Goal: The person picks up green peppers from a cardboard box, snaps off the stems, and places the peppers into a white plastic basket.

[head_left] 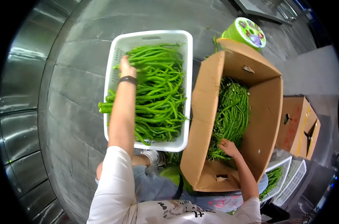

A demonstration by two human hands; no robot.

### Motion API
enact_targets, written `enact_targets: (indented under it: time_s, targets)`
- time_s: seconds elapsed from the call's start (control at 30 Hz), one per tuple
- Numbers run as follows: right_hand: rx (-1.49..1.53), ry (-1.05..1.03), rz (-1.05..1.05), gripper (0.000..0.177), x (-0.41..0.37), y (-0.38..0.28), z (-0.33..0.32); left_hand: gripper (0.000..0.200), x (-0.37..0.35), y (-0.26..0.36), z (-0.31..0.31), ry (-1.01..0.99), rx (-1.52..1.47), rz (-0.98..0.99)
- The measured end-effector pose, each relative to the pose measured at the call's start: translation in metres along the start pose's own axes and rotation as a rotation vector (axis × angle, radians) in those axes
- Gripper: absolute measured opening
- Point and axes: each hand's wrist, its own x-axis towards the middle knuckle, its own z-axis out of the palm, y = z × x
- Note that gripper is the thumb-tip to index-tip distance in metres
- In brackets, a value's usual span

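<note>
Hands: we are finding left hand (127,68) resting on green peppers (158,93) heaped in white basket (150,36), grip untellable | right hand (229,147) clutching green peppers inside cardboard box (205,112), tipped for reach.

View: single, head-worn | Position: above the person's own lap | Facing: forward and steeply down at the floor (76,86) | Range: near, white crate (150,37) and cardboard box (205,112) mid-frame | Lens: fisheye, dark corners

No readable text; shirt print (178,212) illegible.
</note>
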Motion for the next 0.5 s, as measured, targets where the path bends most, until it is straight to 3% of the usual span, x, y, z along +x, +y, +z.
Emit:
enact_targets:
  time_s: [0.03, 0.13, 0.2, 0.23, 0.27, 0.3, 0.4, 0.5]
  targets:
    - [-0.102, -0.131, -0.052, 0.051, 0.002, -0.019, -0.009, 0.057, -0.032, 0.016, 0.007, 0.070, 0.050, -0.029]
    - [-0.074, -0.348, -0.178, 0.040, 0.011, -0.039, -0.019, 0.048, -0.081, 0.043, 0.019, -0.190, 0.061, -0.052]
    - [-0.107, -0.097, -0.255, 0.032, 0.038, -0.027, -0.024, 0.064, -0.097, 0.038, 0.004, -0.346, 0.300, 0.219]
    - [-0.119, 0.172, -0.219, 0.029, 0.051, -0.022, -0.032, 0.064, -0.146, 0.045, -0.002, -0.513, 0.280, 0.210]
    - [-0.357, 0.518, -0.212, 0.030, 0.057, -0.021, -0.041, 0.059, -0.183, 0.050, -0.009, -0.594, 0.325, 0.186]
    - [-0.417, 0.713, -0.073, 0.035, 0.068, -0.020, -0.048, 0.058, -0.226, 0.057, -0.018, -0.705, 0.371, 0.178]
    - [-0.359, 0.706, 0.444, 0.060, 0.093, -0.003, -0.056, 0.051, -0.316, 0.071, -0.048, -0.881, 0.578, 0.017]
    - [-0.335, 0.809, 0.471, 0.078, 0.085, -0.015, -0.030, 0.044, -0.358, 0.070, -0.075, -0.900, 0.594, -0.186]
